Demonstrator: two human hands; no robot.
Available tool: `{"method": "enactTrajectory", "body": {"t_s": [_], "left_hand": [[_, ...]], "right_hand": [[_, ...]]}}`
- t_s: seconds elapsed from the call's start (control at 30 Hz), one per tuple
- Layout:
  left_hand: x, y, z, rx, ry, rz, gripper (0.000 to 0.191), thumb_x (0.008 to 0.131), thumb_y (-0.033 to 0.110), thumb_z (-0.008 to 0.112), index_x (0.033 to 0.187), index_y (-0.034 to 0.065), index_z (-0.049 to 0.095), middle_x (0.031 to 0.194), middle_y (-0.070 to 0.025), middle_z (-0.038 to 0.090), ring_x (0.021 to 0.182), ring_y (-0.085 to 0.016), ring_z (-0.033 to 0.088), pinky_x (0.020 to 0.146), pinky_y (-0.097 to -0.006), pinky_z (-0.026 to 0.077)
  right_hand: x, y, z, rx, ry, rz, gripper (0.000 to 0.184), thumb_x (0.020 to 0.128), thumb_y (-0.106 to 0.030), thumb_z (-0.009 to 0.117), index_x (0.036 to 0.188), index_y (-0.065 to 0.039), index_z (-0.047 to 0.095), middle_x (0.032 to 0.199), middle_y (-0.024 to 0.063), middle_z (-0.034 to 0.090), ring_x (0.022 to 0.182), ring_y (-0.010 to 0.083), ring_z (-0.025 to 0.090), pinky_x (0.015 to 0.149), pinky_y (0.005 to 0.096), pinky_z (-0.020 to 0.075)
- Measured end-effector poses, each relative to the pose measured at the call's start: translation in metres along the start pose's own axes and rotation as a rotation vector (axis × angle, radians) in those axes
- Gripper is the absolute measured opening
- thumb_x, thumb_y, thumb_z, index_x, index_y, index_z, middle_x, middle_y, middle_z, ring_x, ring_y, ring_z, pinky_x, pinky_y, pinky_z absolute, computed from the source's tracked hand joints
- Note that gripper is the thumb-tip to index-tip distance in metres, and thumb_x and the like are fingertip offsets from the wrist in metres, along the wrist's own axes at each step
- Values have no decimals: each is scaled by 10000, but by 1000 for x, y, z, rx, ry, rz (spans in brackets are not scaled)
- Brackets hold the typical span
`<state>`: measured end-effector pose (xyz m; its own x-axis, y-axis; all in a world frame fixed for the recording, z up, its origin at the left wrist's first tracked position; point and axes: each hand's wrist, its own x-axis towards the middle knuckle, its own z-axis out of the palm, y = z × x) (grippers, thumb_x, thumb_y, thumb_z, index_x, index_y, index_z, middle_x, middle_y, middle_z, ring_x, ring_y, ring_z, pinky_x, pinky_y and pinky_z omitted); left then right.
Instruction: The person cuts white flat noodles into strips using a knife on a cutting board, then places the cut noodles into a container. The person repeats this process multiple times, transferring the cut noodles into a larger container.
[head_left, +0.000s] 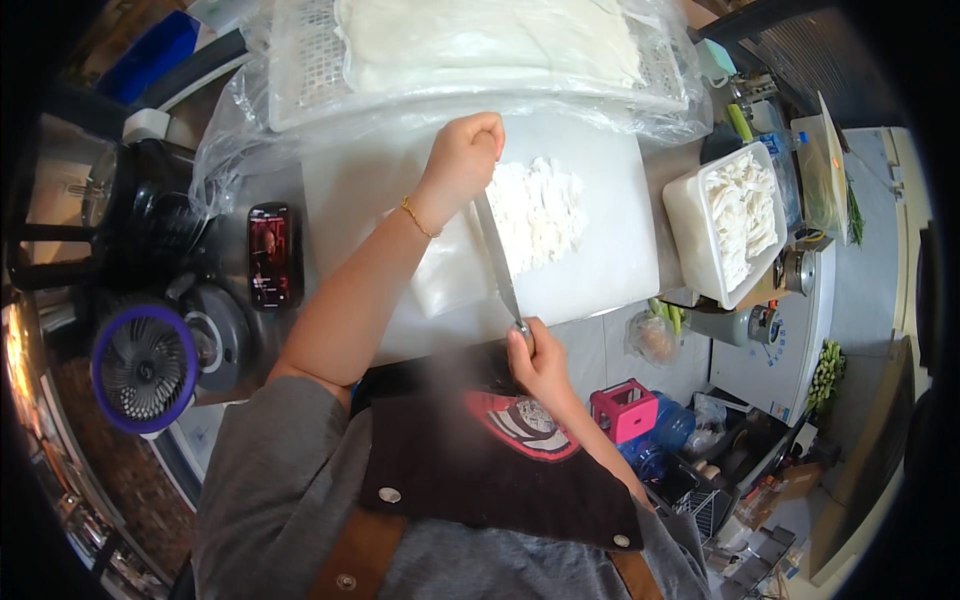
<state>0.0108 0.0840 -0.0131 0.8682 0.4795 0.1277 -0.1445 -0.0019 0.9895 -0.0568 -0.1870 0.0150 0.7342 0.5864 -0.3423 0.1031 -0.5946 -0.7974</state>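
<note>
My right hand grips the handle of a long kitchen knife at the near edge of a white cutting board. The blade points away from me, along the right side of a folded white dough sheet. To the right of the blade lies a pile of thin white dough strips. Over the knife's far end is my left hand, its fingers curled in. It covers the knife tip, and I see nothing in its fingers. Whether it touches the blade is hidden.
A plastic-covered tray with a large dough sheet stands behind the board. On the right, a white tub holds dough strips. A phone and a purple-rimmed fan are on the left. A pink stool stands below right.
</note>
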Motion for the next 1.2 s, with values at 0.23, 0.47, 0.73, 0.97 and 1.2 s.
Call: {"method": "enactTrajectory", "body": {"t_s": [0.23, 0.47, 0.73, 0.97, 1.2], "left_hand": [[-4, 4, -5, 3, 131, -225, 185, 801, 4, 364, 653, 35, 472, 581, -11, 392, 558, -98, 362, 504, -291, 320], [-8, 0, -9, 64, 125, -232, 214, 797, 3, 345, 640, 74, 472, 588, 19, 378, 565, -76, 334, 499, -270, 275], [-10, -7, -13, -27, 34, 51, 202, 787, 5, 341, 652, 54, 483, 590, 10, 381, 561, -87, 343, 500, -274, 288], [-11, -5, -24, -56, 197, -164, 187, 795, 3, 353, 656, 41, 472, 593, 2, 397, 572, -92, 355, 516, -273, 314], [-19, -5, -23, 28, 165, -110, 191, 811, 15, 358, 664, 43, 476, 612, 6, 396, 598, -89, 365, 538, -264, 319]], "right_hand": [[3, 0, -1, -117, -2, 14, 214, 944, -199, 612, 1026, -2, 615, 602, 183, 586, 496, 294, 586, 522, 365, 471], [1, 0, 4, -97, -4, -48, 235, 949, -233, 610, 996, -2, 607, 635, 222, 603, 562, 399, 619, 527, 418, 476], [-2, -1, 7, 2, -14, 22, 242, 954, -236, 611, 1056, -17, 619, 653, 170, 606, 601, 331, 595, 560, 380, 480], [4, -2, 11, -201, -6, -59, 211, 966, -232, 601, 983, -21, 594, 599, 110, 560, 518, 199, 548, 535, 338, 452], [3, -6, 12, -111, -72, 16, 287, 947, -244, 618, 1100, -1, 618, 695, 230, 637, 595, 421, 627, 574, 433, 509]]}}
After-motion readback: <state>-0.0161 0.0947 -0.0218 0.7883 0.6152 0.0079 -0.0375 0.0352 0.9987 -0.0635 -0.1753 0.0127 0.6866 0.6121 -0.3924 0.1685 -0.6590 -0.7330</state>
